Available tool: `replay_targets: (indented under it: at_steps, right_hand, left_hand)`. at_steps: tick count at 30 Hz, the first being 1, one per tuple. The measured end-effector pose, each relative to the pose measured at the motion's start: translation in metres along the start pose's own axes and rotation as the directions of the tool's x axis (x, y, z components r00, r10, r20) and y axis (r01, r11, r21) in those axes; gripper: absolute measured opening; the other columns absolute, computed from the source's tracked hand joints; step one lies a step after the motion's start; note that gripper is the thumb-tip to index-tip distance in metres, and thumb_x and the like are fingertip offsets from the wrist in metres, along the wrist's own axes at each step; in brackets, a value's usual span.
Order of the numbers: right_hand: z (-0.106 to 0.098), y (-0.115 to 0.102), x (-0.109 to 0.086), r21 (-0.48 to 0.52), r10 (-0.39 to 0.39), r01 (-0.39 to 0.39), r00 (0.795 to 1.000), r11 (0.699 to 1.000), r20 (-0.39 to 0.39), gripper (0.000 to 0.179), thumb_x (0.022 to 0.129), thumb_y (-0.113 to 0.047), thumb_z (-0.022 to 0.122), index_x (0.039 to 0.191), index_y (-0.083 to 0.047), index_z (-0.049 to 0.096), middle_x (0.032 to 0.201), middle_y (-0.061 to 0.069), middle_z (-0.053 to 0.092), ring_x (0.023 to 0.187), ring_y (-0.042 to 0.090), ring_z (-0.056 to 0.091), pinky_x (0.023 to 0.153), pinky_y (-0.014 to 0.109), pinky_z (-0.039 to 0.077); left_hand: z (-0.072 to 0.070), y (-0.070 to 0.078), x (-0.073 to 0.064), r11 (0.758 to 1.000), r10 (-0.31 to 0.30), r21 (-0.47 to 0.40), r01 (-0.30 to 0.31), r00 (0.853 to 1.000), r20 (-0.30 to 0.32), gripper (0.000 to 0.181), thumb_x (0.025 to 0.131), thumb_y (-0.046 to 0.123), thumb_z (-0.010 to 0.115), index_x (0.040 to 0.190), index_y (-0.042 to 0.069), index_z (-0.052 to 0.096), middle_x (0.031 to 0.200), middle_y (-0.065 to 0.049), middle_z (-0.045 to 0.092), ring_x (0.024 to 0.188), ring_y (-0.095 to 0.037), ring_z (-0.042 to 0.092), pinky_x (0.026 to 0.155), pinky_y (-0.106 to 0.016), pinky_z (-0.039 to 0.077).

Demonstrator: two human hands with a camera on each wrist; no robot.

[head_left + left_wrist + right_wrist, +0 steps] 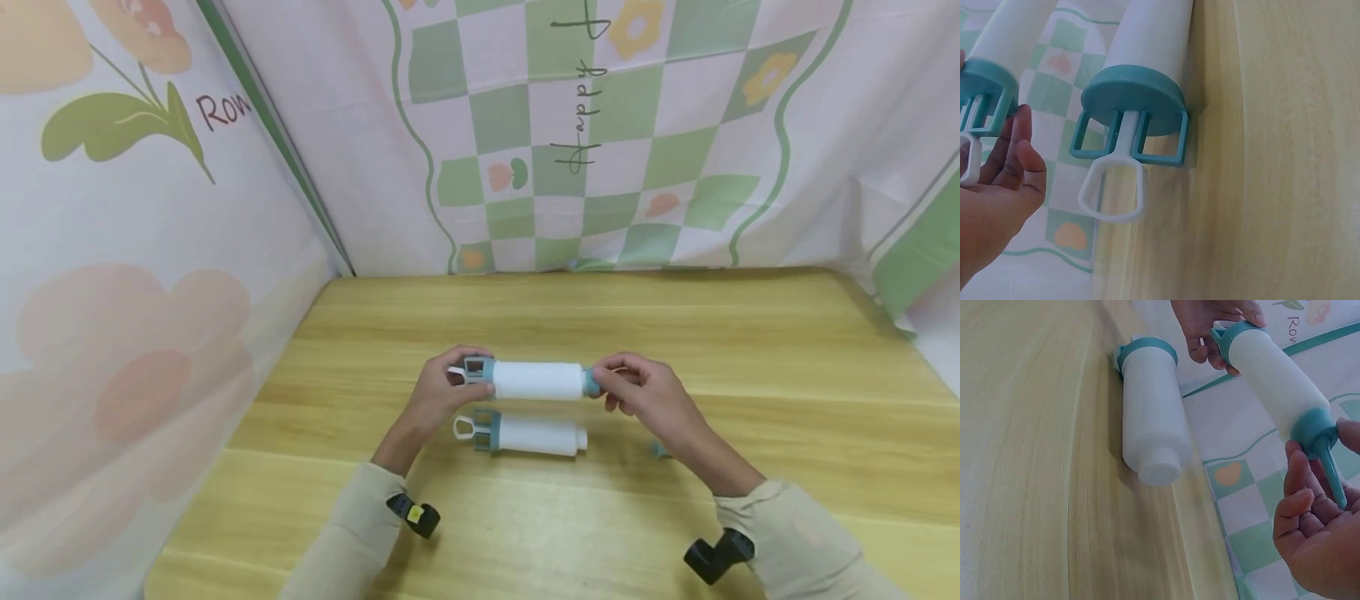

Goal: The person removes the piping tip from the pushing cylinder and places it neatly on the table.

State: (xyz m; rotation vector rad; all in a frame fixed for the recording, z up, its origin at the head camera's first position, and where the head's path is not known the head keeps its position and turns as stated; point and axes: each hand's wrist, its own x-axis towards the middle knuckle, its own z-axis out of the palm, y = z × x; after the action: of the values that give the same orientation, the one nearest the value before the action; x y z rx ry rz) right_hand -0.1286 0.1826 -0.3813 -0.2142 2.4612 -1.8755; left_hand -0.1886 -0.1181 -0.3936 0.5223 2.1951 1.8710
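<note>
A large white syringe (537,380) with a teal collar and a white pull ring is held level above the table. My left hand (444,392) grips its collar end (988,87), thumb and fingers on opposite sides. At the other end, my right hand (651,390) pinches the teal nozzle cap (1311,430) between thumb and fingers. The thin spout (1334,478) of that cap points out past the palm in the right wrist view. A second, similar syringe (537,435) lies on the table nearer to me, its white neck (1160,467) bare.
On the wooden table (360,500), a small teal piece (659,450) lies beneath my right forearm, partly hidden. Patterned cloth (600,167) hangs behind the table's far edge, and a flowered cloth (150,333) hangs along the left side.
</note>
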Motion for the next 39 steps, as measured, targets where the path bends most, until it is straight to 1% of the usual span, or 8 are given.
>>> replay_targets:
  at_steps: [2,6,8,15,20,25,31,39]
  right_hand:
    - [0.000,0.001,0.000,-0.004,-0.006,0.006,1.000,1.000,-0.002,0.040,0.102,-0.031,0.060,0.121,0.003,0.060,0.095,0.015,0.068,0.080,0.026,0.061,0.064,0.030,0.050]
    - [-0.001,0.003,0.000,-0.020,-0.029,0.028,1.000,0.999,-0.006,0.038,0.100,-0.027,0.064,0.123,0.003,0.060,0.101,0.016,0.066,0.084,0.021,0.061,0.067,0.029,0.050]
    - [-0.001,0.004,0.000,-0.026,-0.044,0.044,0.999,0.999,-0.008,0.036,0.100,-0.025,0.065,0.123,0.002,0.061,0.104,0.014,0.065,0.086,0.020,0.062,0.068,0.029,0.051]
    - [-0.002,0.005,-0.001,-0.017,-0.085,0.085,0.996,0.996,-0.017,0.035,0.098,-0.020,0.068,0.124,0.003,0.061,0.111,0.015,0.064,0.093,0.018,0.064,0.080,0.030,0.055]
    - [-0.004,0.007,-0.002,-0.017,-0.098,0.098,0.995,0.995,-0.033,0.034,0.097,-0.018,0.068,0.123,0.003,0.061,0.108,0.014,0.065,0.092,0.018,0.065,0.078,0.029,0.055]
    - [-0.006,0.009,-0.003,0.004,-0.104,0.105,0.994,0.995,-0.043,0.034,0.097,-0.017,0.068,0.123,0.004,0.061,0.106,0.012,0.065,0.091,0.017,0.066,0.075,0.025,0.055]
    - [-0.009,0.010,-0.005,0.015,-0.104,0.105,0.993,0.994,-0.051,0.034,0.098,-0.017,0.068,0.123,0.004,0.061,0.105,0.011,0.066,0.090,0.016,0.066,0.074,0.024,0.055]
    - [-0.011,0.013,-0.006,0.027,-0.097,0.098,0.994,0.995,-0.047,0.034,0.098,-0.018,0.067,0.124,0.004,0.060,0.107,0.013,0.065,0.091,0.019,0.066,0.077,0.024,0.055]
  left_hand:
    - [0.000,0.000,0.000,1.000,0.000,-0.004,0.000,1.000,-0.001,0.042,0.084,0.008,0.076,0.125,0.007,0.065,0.117,-0.018,0.059,0.088,-0.023,0.059,0.078,-0.034,0.054]
    - [-0.001,-0.001,0.001,1.000,0.005,-0.009,-0.005,1.000,-0.002,0.042,0.085,0.007,0.076,0.125,0.006,0.065,0.116,-0.017,0.059,0.088,-0.023,0.059,0.078,-0.034,0.054]
    - [-0.001,-0.002,0.001,1.000,0.007,-0.008,-0.007,1.000,-0.002,0.042,0.085,0.006,0.076,0.124,0.006,0.065,0.116,-0.017,0.059,0.087,-0.023,0.058,0.077,-0.033,0.054]
    - [-0.002,-0.002,0.001,1.000,0.000,-0.018,0.000,1.000,-0.009,0.042,0.083,0.006,0.077,0.124,0.007,0.065,0.114,-0.013,0.059,0.088,-0.024,0.058,0.078,-0.034,0.055]
    - [-0.003,0.000,0.001,1.000,0.003,-0.022,-0.003,1.000,-0.011,0.043,0.083,0.006,0.077,0.124,0.006,0.065,0.114,-0.012,0.059,0.088,-0.023,0.058,0.079,-0.034,0.055]
    - [-0.003,0.000,0.002,1.000,0.005,-0.028,-0.005,1.000,-0.008,0.044,0.083,0.005,0.076,0.125,0.006,0.064,0.113,-0.013,0.059,0.087,-0.023,0.059,0.079,-0.034,0.055]
    - [-0.005,-0.001,0.003,1.000,-0.005,-0.024,0.005,1.000,-0.009,0.045,0.082,0.004,0.078,0.125,0.006,0.064,0.113,-0.012,0.060,0.089,-0.024,0.059,0.079,-0.035,0.055]
    - [-0.009,-0.001,0.002,1.000,-0.002,0.023,0.003,1.000,-0.008,0.045,0.082,0.008,0.080,0.124,0.007,0.065,0.113,-0.012,0.060,0.091,-0.026,0.057,0.079,-0.035,0.053]
